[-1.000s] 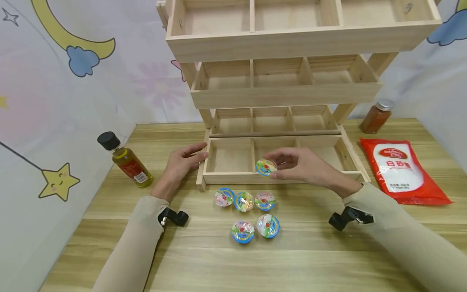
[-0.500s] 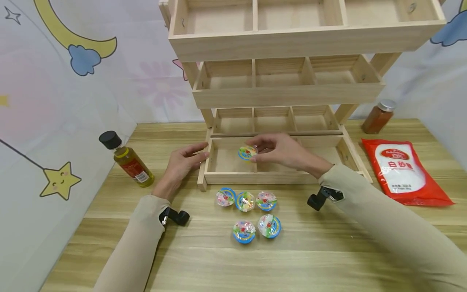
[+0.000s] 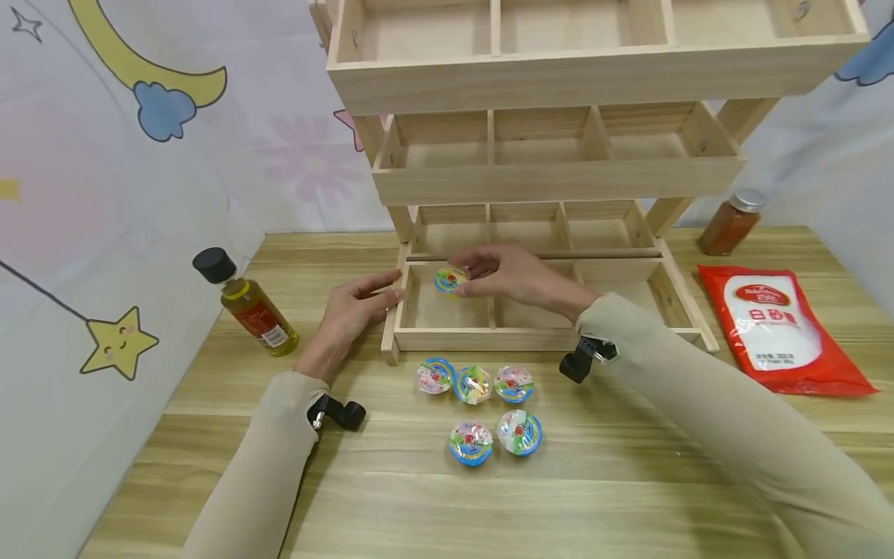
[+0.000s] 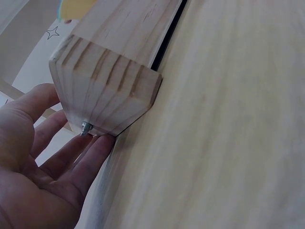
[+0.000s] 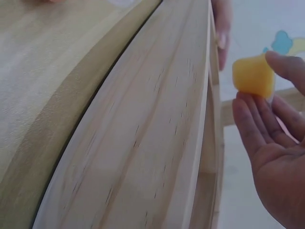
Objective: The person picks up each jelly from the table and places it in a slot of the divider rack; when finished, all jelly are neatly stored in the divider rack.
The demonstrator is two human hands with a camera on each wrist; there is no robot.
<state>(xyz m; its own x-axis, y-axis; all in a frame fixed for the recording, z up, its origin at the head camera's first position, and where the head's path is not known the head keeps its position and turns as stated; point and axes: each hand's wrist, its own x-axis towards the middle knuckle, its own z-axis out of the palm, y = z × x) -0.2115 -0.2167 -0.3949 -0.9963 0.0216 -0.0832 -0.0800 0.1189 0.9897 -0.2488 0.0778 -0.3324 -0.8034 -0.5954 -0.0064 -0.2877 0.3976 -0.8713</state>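
Right hand [image 3: 513,276] pinching a yellow cup [image 3: 449,279] between thumb and fingers, cup over the left compartment [image 3: 440,316] of the bottom tray [image 3: 482,341], between side wall and divider [image 3: 492,314], left hand [image 3: 351,309] loosely spread, fingertips at the wooden left edge, five lidded cups [image 3: 473,385] just before the front edge

The head view's top edge cut off the wooden rack [image 3: 559,180]; print on the bottle [image 3: 257,309], at left, was too small to read. The right wrist view's right edge cropped the right hand [image 5: 279,148], whose thumb hid part of the yellow cup [image 5: 251,76].
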